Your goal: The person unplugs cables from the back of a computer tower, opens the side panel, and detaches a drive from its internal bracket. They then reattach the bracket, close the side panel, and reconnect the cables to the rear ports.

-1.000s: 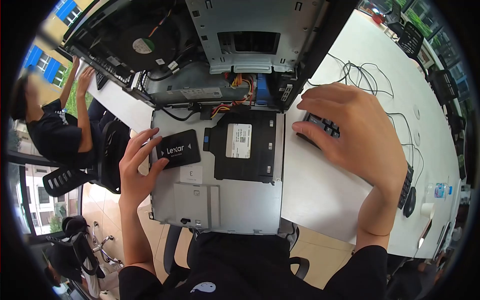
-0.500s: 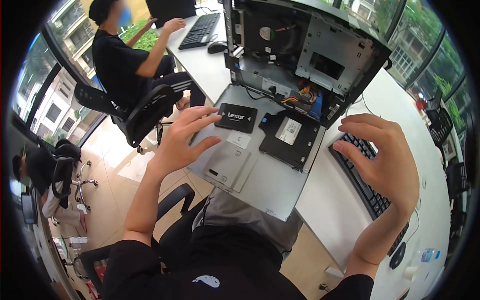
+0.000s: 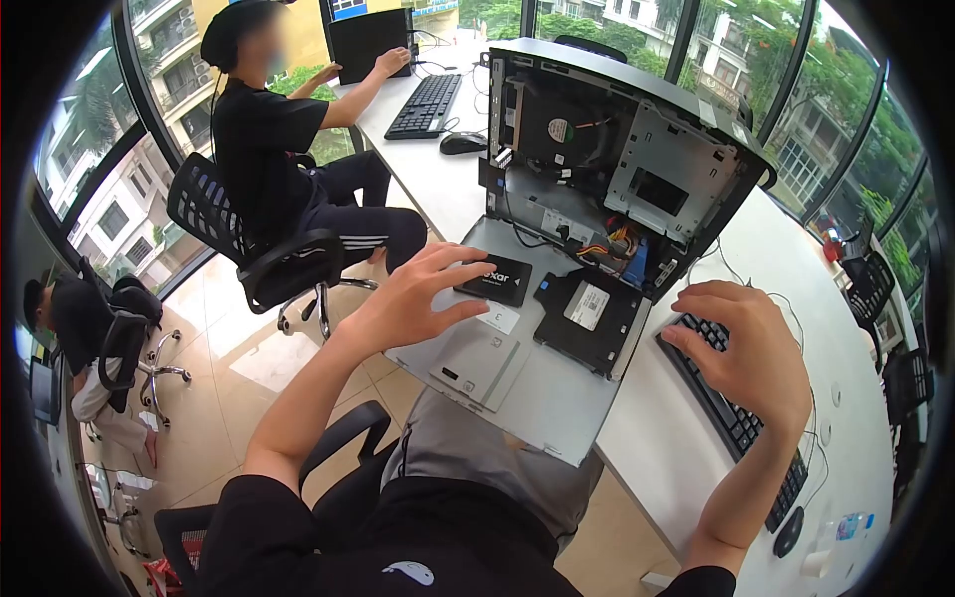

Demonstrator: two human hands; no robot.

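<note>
Flat drive (image 3: 505,284): black, white lettering and a white arrow mark. Larger slim unit (image 3: 609,336): black, with a white label (image 3: 587,305) printed dark and a small blue tab (image 3: 543,286). Open side panel (image 3: 559,410): plain silver-grey. Case shell (image 3: 637,62): black; inner metal plate (image 3: 684,164): grey. Wires (image 3: 594,250): orange, yellow and red, beside a blue part (image 3: 637,267). Tabletop (image 3: 662,443): white. Keyboard (image 3: 699,373): black. Wearer's shirt (image 3: 468,542): black, white whale-like print; trousers (image 3: 453,438): grey. Seated person's trousers (image 3: 333,217): dark, white stripes. Floor (image 3: 214,403): beige, in a tile grid.
</note>
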